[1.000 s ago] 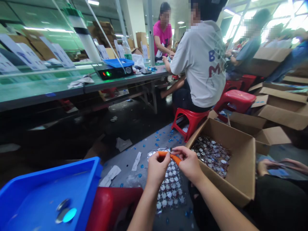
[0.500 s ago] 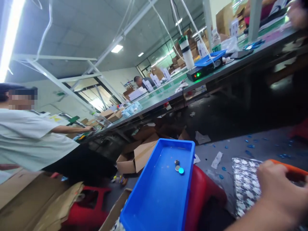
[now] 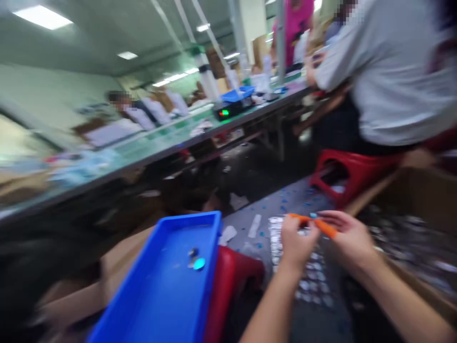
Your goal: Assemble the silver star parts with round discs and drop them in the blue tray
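My left hand (image 3: 298, 240) is closed around one end of an orange tool (image 3: 325, 228), whose kind is blurred. My right hand (image 3: 352, 238) grips the tool's other end, thumb and fingers bent round it. A small blue piece (image 3: 313, 215) shows at the middle of the orange, between the hands. Below them lies a sheet of silvery round pieces (image 3: 316, 281), partly covered by my left hand and forearm. To the left, a blue tray (image 3: 153, 295) holds a few small round pieces, one bright blue disc (image 3: 199, 264) among them.
A red stool (image 3: 223, 286) stands against the tray's right side. At right, a cardboard box (image 3: 424, 200) holds many silvery pieces. A seated person (image 3: 392, 81) is on another red stool (image 3: 353, 171). A long green workbench (image 3: 153, 143) runs behind; blue scraps litter the floor.
The view has swung right, so the tray appears farther left. Both hands now show, together on the orange tool. The seated person and the box at right have come into view.
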Tool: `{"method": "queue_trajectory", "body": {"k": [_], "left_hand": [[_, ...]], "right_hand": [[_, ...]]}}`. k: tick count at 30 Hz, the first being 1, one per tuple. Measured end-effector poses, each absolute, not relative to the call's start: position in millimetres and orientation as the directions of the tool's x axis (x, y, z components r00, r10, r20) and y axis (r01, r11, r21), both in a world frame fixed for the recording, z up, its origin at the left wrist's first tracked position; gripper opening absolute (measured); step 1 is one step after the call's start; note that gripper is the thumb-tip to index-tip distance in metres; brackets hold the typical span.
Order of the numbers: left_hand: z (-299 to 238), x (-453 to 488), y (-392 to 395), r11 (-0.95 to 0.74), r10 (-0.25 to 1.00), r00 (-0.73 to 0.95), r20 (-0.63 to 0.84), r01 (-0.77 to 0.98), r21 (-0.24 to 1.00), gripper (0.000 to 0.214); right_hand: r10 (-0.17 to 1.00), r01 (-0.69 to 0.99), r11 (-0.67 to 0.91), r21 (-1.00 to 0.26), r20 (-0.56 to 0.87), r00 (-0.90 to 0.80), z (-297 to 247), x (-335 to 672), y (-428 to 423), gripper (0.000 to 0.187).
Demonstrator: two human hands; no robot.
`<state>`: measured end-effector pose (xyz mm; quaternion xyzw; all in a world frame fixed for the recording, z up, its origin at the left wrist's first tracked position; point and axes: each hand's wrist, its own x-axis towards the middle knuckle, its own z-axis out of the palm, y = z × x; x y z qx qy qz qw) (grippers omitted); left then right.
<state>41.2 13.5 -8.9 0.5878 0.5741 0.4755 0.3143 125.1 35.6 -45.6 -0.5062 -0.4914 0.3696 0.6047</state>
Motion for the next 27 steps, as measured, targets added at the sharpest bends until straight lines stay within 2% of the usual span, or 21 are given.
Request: {"method": "queue_trajectory", "body": {"k": [1, 4, 7, 16, 27], "left_hand": [[-10, 40, 16, -0.183, 0.960, -0.127, 0.250, 0.392, 0.902, 0.007], [-16, 33, 24, -0.272, 0.928, -0.121, 0.352, 0.425, 0.863, 0.008], [-15, 31, 25, -0.286, 0.926, -0.099, 0.364, 0.446, 0.848, 0.008], [-13, 29, 24, -0.348, 0.907, -0.071, 0.415, 0.429, 0.834, 0.014], [-17, 29, 23, -0.374, 0.896, -0.025, 0.443, 0.492, 0.786, 0.010]], "right_hand": [[0.955, 0.053, 0.173, -0.983, 0.181, 0.233, -42, 146, 34, 0.048], [0.980, -0.173, -0.006, -0.985, -0.040, 0.193, -28, 175, 31, 0.054], [0.973, -0.285, -0.052, -0.957, -0.112, 0.201, -19, 170, 32, 0.052], [0.957, -0.386, -0.065, -0.920, -0.167, 0.237, -18, 166, 31, 0.050], [0.958, -0.328, -0.036, -0.944, -0.126, 0.259, -18, 165, 31, 0.044]]}}
